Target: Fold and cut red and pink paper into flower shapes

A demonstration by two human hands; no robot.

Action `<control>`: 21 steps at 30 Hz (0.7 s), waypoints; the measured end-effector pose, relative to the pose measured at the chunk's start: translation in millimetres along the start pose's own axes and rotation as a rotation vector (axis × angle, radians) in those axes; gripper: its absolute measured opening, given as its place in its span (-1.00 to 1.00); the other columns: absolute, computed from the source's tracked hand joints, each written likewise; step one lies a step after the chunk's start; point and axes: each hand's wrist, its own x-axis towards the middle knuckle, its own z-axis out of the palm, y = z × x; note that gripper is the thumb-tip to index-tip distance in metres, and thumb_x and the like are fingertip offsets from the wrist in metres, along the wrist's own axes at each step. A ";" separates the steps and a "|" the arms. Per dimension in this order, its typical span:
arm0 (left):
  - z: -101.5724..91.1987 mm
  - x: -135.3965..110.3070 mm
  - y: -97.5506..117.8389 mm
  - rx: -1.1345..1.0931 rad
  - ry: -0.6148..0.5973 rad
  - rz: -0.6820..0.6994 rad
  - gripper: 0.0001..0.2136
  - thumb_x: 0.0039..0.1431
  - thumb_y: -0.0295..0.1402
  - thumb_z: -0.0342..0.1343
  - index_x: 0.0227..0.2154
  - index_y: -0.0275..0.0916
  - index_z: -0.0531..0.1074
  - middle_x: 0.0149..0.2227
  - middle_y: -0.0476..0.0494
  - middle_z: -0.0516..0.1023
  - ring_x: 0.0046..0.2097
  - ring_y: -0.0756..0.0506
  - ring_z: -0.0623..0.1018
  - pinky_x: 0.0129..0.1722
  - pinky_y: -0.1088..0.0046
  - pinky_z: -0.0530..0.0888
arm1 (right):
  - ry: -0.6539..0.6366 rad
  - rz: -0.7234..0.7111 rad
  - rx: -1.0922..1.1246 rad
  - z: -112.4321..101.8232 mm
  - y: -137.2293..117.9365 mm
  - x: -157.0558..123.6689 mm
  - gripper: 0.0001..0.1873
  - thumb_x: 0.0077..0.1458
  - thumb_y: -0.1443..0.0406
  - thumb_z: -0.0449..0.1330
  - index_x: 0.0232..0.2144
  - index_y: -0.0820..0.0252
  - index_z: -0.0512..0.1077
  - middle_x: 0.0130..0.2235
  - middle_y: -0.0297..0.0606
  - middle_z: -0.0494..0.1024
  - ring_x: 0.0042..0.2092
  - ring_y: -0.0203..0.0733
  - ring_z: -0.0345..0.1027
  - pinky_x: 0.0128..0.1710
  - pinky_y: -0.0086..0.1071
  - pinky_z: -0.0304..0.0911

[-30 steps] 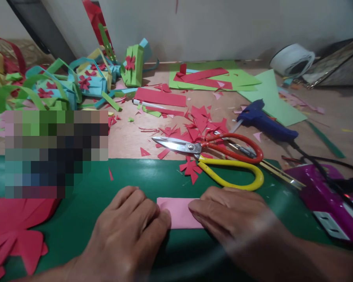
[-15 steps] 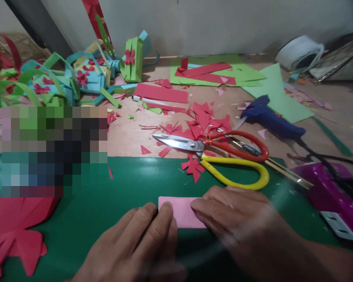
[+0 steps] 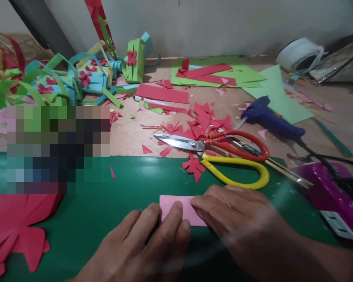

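Observation:
A small folded piece of pink paper (image 3: 186, 212) lies flat on the green mat (image 3: 106, 223). My left hand (image 3: 147, 243) rests its spread fingers on the paper's left part, with one fingertip near its middle. Over the right end, my right hand (image 3: 238, 223) has its fingers pressed together and holds the paper down; its thumb is hidden. Just beyond the hands lie scissors (image 3: 191, 145) with one red and one yellow handle. A red paper flower (image 3: 192, 166) touches the scissors' yellow side.
Large red paper petals (image 3: 14, 231) lie at left, below a pixelated patch. Small paper bags (image 3: 92, 80) crowd the back left. Red scraps (image 3: 204, 117), a cutter knife (image 3: 253, 150), a blue glue gun (image 3: 272, 117), a purple power strip (image 3: 326, 192) and white tape (image 3: 300, 53) are around the right.
My left fingers have slid rightward along the pink paper, toward its middle. My right hand stays on the right end. The view has shifted slightly.

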 end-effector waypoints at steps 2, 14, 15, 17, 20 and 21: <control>1.3 0.0 0.4 -0.008 0.016 -0.010 -0.69 0.28 -0.27 -0.17 0.00 -0.17 0.34 0.05 0.05 0.44 -0.09 -0.13 0.36 -0.24 0.39 0.35 | -0.010 -0.002 -0.018 -0.5 -0.4 -0.8 -0.84 0.12 0.46 0.04 -0.34 0.17 0.40 -0.52 -0.36 0.41 -0.53 -0.17 0.27 -0.53 -0.32 -0.03; 4.3 -0.5 1.2 -0.067 0.034 -0.042 -0.66 0.25 -0.22 -0.13 0.02 -0.19 0.31 0.06 0.04 0.44 -0.09 -0.09 0.38 -0.23 0.42 0.36 | 0.013 -0.025 -0.068 3.0 0.0 0.2 -0.85 0.15 0.45 0.03 -0.31 0.16 0.36 -0.51 -0.38 0.39 -0.53 -0.17 0.25 -0.51 -0.30 -0.07; 4.8 -0.7 1.7 -0.058 0.036 -0.044 -0.67 0.26 -0.22 -0.14 0.02 -0.17 0.31 0.06 0.06 0.44 -0.09 -0.10 0.37 -0.23 0.41 0.36 | 0.016 -0.027 -0.081 2.9 0.1 0.1 -0.85 0.15 0.45 0.03 -0.30 0.16 0.36 -0.50 -0.38 0.39 -0.53 -0.17 0.24 -0.51 -0.30 -0.08; 5.9 -0.9 2.4 -0.029 0.034 -0.033 -0.69 0.28 -0.23 -0.17 0.01 -0.13 0.31 0.06 0.09 0.43 -0.07 -0.11 0.36 -0.23 0.38 0.34 | 0.013 -0.027 -0.101 2.6 0.5 -0.2 -0.85 0.15 0.45 0.03 -0.30 0.16 0.35 -0.49 -0.38 0.38 -0.53 -0.17 0.23 -0.51 -0.30 -0.09; 6.8 -1.0 2.5 -0.013 0.041 -0.020 -0.70 0.29 -0.26 -0.20 -0.01 -0.13 0.31 0.05 0.09 0.43 -0.07 -0.12 0.35 -0.23 0.36 0.34 | -0.004 -0.025 -0.106 2.7 0.8 -0.8 -0.86 0.15 0.45 0.03 -0.30 0.16 0.35 -0.48 -0.38 0.38 -0.51 -0.17 0.24 -0.50 -0.30 -0.09; 6.9 -1.1 2.4 -0.020 0.046 -0.021 -0.69 0.29 -0.27 -0.20 -0.01 -0.15 0.32 0.05 0.07 0.44 -0.07 -0.12 0.35 -0.23 0.36 0.34 | -0.008 -0.026 -0.104 2.7 0.8 -1.0 -0.86 0.15 0.45 0.03 -0.30 0.16 0.35 -0.48 -0.38 0.38 -0.51 -0.17 0.25 -0.49 -0.30 -0.09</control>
